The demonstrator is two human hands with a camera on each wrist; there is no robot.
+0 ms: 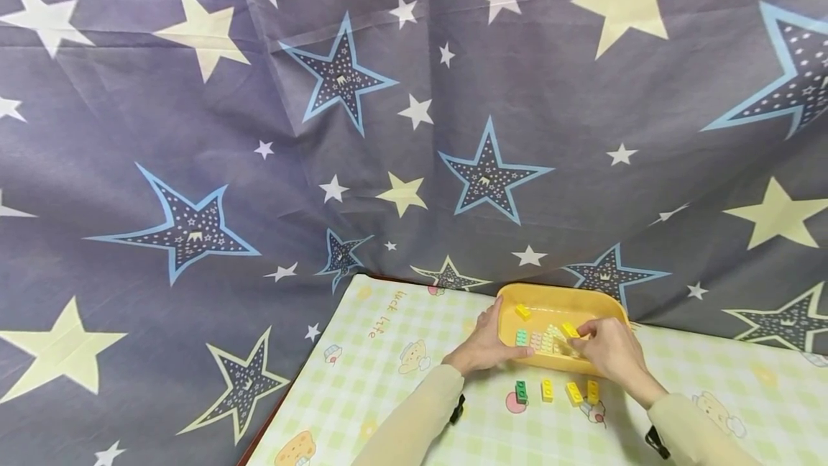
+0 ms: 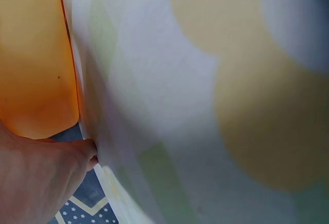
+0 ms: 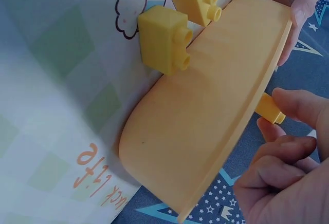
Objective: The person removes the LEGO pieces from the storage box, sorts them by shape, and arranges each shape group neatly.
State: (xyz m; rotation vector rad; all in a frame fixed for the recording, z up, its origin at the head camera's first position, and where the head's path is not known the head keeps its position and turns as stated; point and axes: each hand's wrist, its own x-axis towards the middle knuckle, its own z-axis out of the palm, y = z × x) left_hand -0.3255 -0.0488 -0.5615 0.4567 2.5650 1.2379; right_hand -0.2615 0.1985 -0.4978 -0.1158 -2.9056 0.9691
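A yellow-orange plastic tray (image 1: 563, 295) stands at the back of the table. My left hand (image 1: 484, 342) grips its left end, thumb along the near side. Over the tray's right part, my right hand (image 1: 614, 352) pinches a small yellow toy brick (image 3: 270, 109) between thumb and index finger. Inside the tray lie another yellow brick (image 1: 522, 312) and rows of studded pieces: mint green (image 1: 521, 337), pink (image 1: 536, 341) and pale yellow (image 1: 551, 341). The left wrist view shows only part of the left hand (image 2: 46, 175) by the tray's end.
In front of the tray, a green brick (image 1: 520, 391) and three yellow bricks (image 1: 573, 394) stand in a loose row. A checked, printed cloth (image 1: 388, 372) covers the table. Directly behind hangs a dark star-patterned curtain (image 1: 401, 149).
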